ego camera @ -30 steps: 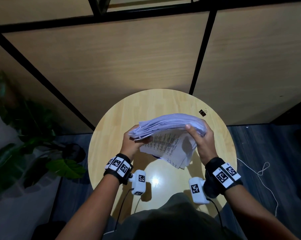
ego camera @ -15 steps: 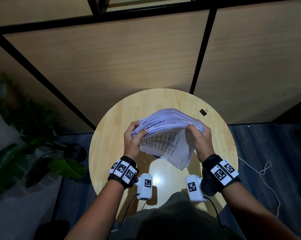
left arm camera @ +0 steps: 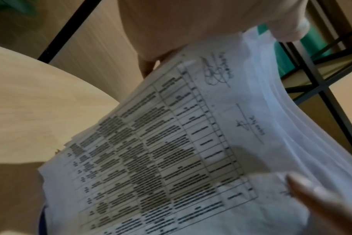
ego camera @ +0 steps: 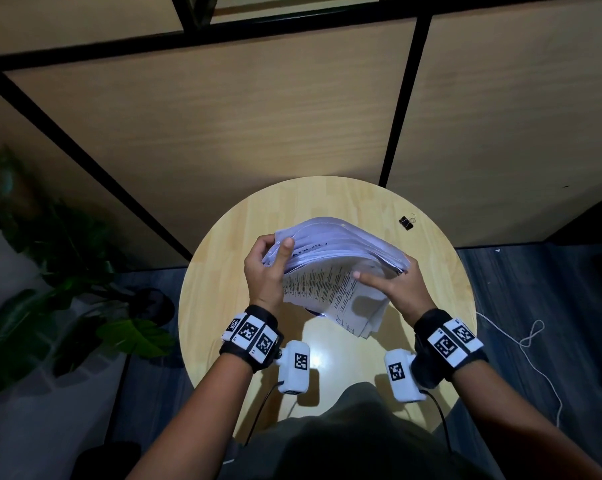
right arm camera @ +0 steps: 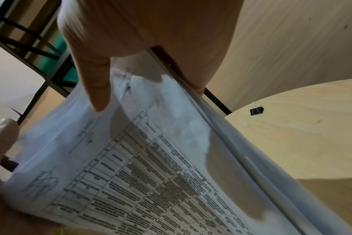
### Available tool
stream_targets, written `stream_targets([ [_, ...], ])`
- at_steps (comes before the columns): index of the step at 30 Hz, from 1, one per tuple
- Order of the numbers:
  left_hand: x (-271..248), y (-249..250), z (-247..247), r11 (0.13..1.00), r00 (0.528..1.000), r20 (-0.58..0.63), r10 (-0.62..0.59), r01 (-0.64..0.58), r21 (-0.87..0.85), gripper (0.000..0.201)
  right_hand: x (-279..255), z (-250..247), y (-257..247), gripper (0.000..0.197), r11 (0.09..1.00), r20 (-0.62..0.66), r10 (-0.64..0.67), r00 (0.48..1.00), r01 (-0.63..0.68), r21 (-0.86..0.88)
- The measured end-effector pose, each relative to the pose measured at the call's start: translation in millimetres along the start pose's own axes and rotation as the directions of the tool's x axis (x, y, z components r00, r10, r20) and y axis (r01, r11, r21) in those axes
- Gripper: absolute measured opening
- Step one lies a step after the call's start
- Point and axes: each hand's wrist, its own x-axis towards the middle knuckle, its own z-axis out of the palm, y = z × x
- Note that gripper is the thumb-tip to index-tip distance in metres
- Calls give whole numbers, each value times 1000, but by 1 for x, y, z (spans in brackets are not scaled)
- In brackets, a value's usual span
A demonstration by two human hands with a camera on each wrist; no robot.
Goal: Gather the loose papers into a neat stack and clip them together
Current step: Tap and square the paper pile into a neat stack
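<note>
Above table [ego camera: 223,271], both hands gripping papers [ego camera: 344,251], L hand [ego camera: 265,271] now higher, R hand [ego camera: 396,289] thumb flatter.

One stack of papers [ego camera: 330,271], its sheets too many and too close together to count. One black binder clip [ego camera: 406,223] at the far right of one round table [ego camera: 223,271]. Two hands: a left hand [ego camera: 263,271] and a right hand [ego camera: 396,289]. Two wrist cameras, one plant [ego camera: 67,271] at the left, one white cord [ego camera: 531,337] at the right.

Head view high above the table [ego camera: 223,258], facing down; both wrist views close under shared, somewhat blurred papers [ego camera: 330,268].
</note>
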Motion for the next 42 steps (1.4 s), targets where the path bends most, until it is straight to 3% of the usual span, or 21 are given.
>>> stream_targets([
  [2, 3, 5, 3, 999, 997, -74, -28, 29, 24, 42, -1, -3, 3, 46, 1000, 9, 27, 1000, -27, -2],
  [6, 11, 6, 5, 983, 986, -110, -122, 135, 123, 29, -1, -7, 14, 47, 998, 37, 52, 998, -51, -43],
  [14, 8, 14, 8, 979, 984, -145, -105, 128, 160, 66, 4, -4, 28, 34, 998, 25, 45, 999, -44, -43],
  [21, 15, -2, 6, 944, 951, -206, -231, 271, 189, 22, 8, -3, 34, 26, 993, 71, -33, 997, 41, -112],
  [23, 13, 0, 6, 961, 957, -166, -238, 257, 103, 20, 12, -2, 39, 22, 990, 31, -23, 999, 27, -135],
  [26, 12, 5, 0, 981, 985, -40, -169, 164, -108, 22, 18, -4, 44, 29, 998, -154, 33, 988, -40, -46],
  [29, 19, 0, -19, 941, 978, 73, -195, 207, -269, 32, 21, -12, 41, 41, 998, -233, 43, 972, -52, -32],
  [30, 24, -7, -26, 946, 971, 102, -216, 234, -226, 49, 20, -16, 38, 44, 997, -231, 44, 972, -56, -44],
  [32, 29, -18, -37, 967, 946, 201, -255, 248, 62, 80, 20, -20, 31, 35, 999, -202, 26, 979, -34, -33],
  [34, 28, -22, -37, 932, 879, 357, -315, 215, 293, 89, 20, -22, 24, 23, 1000, -161, 5, 987, -10, -27],
  [36, 27, -22, -33, 931, 808, 497, -315, 160, 329, 77, 20, -21, 17, 23, 1000, -108, -21, 994, 18, -25],
  [38, 22, -11, -25, 950, 787, 550, -277, 141, 278, 59, 22, -19, 13, 24, 999, -94, -35, 995, 35, 0],
  [42, 21, 3, -21, 949, 872, 401, -282, 314, -16, 49, 22, -16, 3, 22, 993, -152, -74, 986, 88, 83],
])
